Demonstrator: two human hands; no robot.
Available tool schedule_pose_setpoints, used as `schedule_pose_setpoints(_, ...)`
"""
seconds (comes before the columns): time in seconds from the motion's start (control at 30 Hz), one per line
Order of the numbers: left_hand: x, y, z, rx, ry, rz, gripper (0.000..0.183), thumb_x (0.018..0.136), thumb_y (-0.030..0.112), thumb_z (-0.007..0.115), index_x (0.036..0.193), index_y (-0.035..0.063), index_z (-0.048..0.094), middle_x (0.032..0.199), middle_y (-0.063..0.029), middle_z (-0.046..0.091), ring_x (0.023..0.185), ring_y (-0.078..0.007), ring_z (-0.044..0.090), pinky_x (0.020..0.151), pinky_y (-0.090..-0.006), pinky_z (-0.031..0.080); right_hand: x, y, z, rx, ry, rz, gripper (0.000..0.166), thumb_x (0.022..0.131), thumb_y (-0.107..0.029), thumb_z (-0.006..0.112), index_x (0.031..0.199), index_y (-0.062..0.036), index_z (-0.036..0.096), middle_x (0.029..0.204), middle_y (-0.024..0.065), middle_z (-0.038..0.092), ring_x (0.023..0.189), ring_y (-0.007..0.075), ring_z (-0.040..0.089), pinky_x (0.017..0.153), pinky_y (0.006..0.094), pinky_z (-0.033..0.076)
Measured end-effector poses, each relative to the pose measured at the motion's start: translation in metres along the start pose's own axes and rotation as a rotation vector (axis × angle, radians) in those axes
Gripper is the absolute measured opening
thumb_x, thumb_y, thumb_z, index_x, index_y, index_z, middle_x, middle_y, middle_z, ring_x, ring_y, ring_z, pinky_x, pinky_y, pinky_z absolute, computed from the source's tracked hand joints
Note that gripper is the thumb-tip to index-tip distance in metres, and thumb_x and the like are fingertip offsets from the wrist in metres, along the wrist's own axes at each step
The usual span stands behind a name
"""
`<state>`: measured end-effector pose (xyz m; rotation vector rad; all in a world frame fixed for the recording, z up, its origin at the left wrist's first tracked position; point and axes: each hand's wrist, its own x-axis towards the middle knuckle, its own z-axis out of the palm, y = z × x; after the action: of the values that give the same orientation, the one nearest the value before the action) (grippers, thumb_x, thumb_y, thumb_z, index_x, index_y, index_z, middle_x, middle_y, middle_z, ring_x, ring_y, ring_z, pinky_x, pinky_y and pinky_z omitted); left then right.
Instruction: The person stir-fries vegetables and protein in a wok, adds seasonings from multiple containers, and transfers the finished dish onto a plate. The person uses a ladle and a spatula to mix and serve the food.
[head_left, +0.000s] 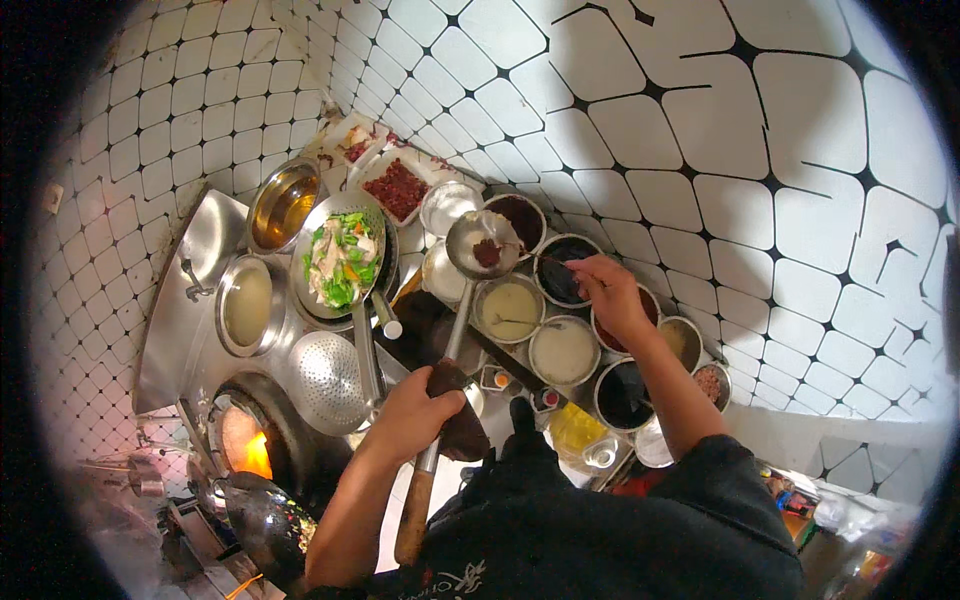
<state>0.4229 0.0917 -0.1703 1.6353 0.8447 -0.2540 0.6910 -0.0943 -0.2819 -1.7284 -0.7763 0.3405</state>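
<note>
My left hand (416, 412) grips the long handle of a metal ladle (459, 322), with a dark brown cloth or pad (465, 420) under its fingers. The ladle's bowl, holding a small heap of dark red-brown paste (487, 253), hangs over the seasoning bowls. Between its fingertips my right hand (611, 292) pinches a small thin-handled spoon (555, 261), whose far end reaches the ladle's rim. Beneath that hand are a bowl of dark liquid (562, 281) and a bowl of red seasoning (649, 304), the latter partly hidden by the hand.
Left of the ladle, a strainer (300, 289) holds greens and sliced meat. A perforated skimmer (326, 379) lies below it. Flame (257, 454) burns in the stove at lower left, beside a tilted wok (259, 510). Oil (289, 210) fills a metal pot. Tiled walls (652, 127) enclose the counter.
</note>
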Motion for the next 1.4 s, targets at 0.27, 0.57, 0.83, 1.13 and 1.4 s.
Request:
schedule_pose_setpoints(0.27, 0.015, 0.019, 0.009, 0.074, 0.058, 0.008, 0.039, 0.081, 0.022, 0.066, 0.108, -0.0052, 0.058, 0.088, -0.0131, 0.066, 0.08, -0.0209, 0.062, 0.074, -0.0332, 0.049, 0.019, 0.006, 0.002, -0.138, -0.084, -0.05, 0.03, 0.083, 0.006, 0.054, 0.11, -0.0046, 0.064, 0.096, 0.0146, 0.062, 0.088, 0.032, 0.062, 0.079, 0.0362, 0.05)
schedule_pose_setpoints(0.57, 0.029, 0.026, 0.017, 0.357, 0.168, 0.062, 0.039, 0.08, 0.024, 0.066, 0.107, -0.0034, 0.06, 0.095, -0.0208, 0.066, 0.091, -0.0346, 0.064, 0.081, -0.0393, 0.049, 0.029, 0.009, -0.005, -0.443, -0.233, -0.21, 0.038, 0.079, 0.004, 0.054, 0.114, -0.0059, 0.062, 0.101, 0.0153, 0.062, 0.092, 0.0351, 0.061, 0.082, 0.0399, 0.05)
schedule_pose_setpoints(0.83, 0.045, 0.01, 0.031, 0.309, 0.335, 0.139, 0.036, 0.08, 0.024, 0.064, 0.106, -0.0019, 0.06, 0.097, -0.0201, 0.066, 0.094, -0.0372, 0.063, 0.083, -0.0413, 0.049, 0.044, 0.006, -0.015, -0.576, -0.221, -0.382, 0.033, 0.083, 0.002, 0.053, 0.113, -0.0049, 0.062, 0.104, 0.0139, 0.062, 0.093, 0.0315, 0.061, 0.08, 0.0374, 0.05)
schedule_pose_setpoints(1.13, -0.004, 0.006, 0.004, -0.736, -0.108, -0.121, 0.021, 0.086, 0.014, 0.063, 0.102, 0.0009, 0.061, 0.091, -0.0066, 0.063, 0.081, -0.0168, 0.061, 0.074, -0.029, 0.049, 0.015, 0.062, 0.032, -0.153, 0.106, 0.116, 0.022, 0.091, -0.008, 0.055, 0.111, -0.004, 0.064, 0.092, 0.0113, 0.067, 0.081, 0.0256, 0.065, 0.07, 0.037, 0.052)
schedule_pose_setpoints(1.4, -0.068, -0.037, 0.004, 0.155, 0.002, 0.137, 0.027, 0.083, 0.008, 0.061, 0.108, -0.0016, 0.059, 0.093, -0.0043, 0.061, 0.082, -0.0144, 0.058, 0.076, -0.0292, 0.049, -0.1, -0.037, 0.001, 0.741, 0.62, 0.215, 0.026, 0.097, -0.016, 0.053, 0.116, -0.0001, 0.062, 0.093, 0.0078, 0.07, 0.06, 0.0092, 0.059, 0.052, 0.0234, 0.047)
